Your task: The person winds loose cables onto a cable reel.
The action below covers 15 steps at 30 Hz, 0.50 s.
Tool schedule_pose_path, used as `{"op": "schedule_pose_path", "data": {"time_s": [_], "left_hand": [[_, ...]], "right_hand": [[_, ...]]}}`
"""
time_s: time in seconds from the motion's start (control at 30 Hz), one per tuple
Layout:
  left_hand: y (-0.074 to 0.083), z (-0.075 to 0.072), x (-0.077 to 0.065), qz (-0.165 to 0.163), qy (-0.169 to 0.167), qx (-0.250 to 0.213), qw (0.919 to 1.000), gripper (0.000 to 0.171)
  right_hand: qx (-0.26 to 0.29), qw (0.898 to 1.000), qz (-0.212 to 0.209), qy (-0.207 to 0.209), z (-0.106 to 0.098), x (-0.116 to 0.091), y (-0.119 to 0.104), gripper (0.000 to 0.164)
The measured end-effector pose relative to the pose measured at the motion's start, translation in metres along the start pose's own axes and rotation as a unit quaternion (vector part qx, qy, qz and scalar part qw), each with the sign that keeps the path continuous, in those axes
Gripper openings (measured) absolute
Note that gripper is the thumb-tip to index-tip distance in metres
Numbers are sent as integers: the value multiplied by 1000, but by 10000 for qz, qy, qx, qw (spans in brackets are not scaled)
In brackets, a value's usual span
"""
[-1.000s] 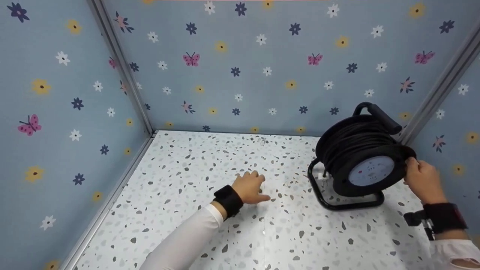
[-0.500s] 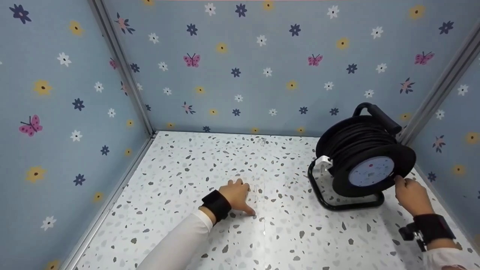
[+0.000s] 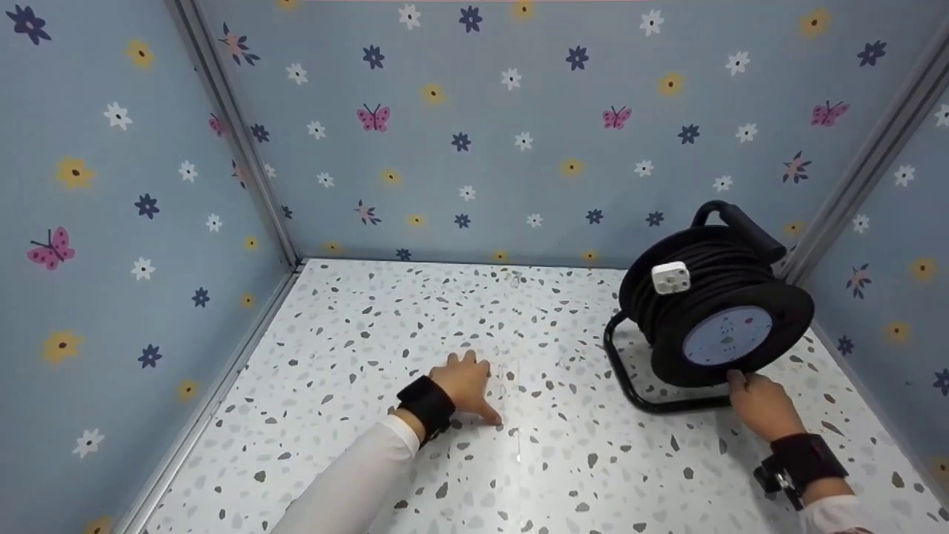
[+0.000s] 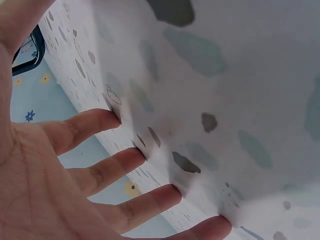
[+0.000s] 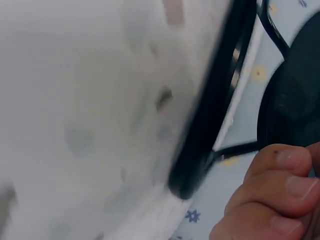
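Observation:
A black cable reel [image 3: 789, 308] stands on a black tubular stand [image 3: 621, 378] at the right, with black cord wound round its drum. Its front disc has a pale socket panel [image 3: 726, 336]. A white plug [image 3: 671, 278] lies against the wound cord, facing up. My right hand [image 3: 767, 406] holds the reel low at its front rim. In the right wrist view, curled fingers [image 5: 267, 197] show beside the dark disc; what they close round is hidden. My left hand [image 3: 461, 384] is spread on the speckled tabletop, its fingertips [image 4: 167, 195] touching the surface.
Patterned blue panels stand behind the white speckled table [image 3: 563, 460] and at both sides. The reel is close to the back panel [image 3: 519, 178] and the right corner post [image 3: 838, 193]. Its carrying handle [image 3: 749, 230] sticks up on top.
My right hand has swept from the reel's right side down to its lower front. The reel has turned, bringing the plug up from the lower left. My left hand has drawn back slightly.

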State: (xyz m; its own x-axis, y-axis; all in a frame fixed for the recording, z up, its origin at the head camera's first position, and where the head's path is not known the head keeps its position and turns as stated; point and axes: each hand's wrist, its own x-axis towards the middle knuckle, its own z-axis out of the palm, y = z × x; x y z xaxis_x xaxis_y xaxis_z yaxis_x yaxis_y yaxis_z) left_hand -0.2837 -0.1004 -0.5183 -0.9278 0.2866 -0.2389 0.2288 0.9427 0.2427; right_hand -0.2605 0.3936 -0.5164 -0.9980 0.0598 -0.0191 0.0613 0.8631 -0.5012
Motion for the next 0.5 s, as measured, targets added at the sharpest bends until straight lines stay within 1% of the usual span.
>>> {"op": "schedule_pose_path", "data": {"time_s": [0.2, 0.3, 0.37, 0.5], "left_hand": [[-1, 1, 0, 13, -3, 100, 9999, 96], [-1, 2, 0, 31, 7, 114, 9999, 96], [-1, 2, 0, 40, 14, 92, 9999, 96], [-2, 2, 0, 68, 15, 6, 10000, 95]], "right_hand": [[23, 9998, -60, -177, 18, -7, -19, 68], [43, 9998, -60, -189, 25, -9, -27, 69], [84, 9997, -61, -199, 29, -10, -31, 67], [138, 9995, -282, -101, 33, -12, -38, 59]]}}
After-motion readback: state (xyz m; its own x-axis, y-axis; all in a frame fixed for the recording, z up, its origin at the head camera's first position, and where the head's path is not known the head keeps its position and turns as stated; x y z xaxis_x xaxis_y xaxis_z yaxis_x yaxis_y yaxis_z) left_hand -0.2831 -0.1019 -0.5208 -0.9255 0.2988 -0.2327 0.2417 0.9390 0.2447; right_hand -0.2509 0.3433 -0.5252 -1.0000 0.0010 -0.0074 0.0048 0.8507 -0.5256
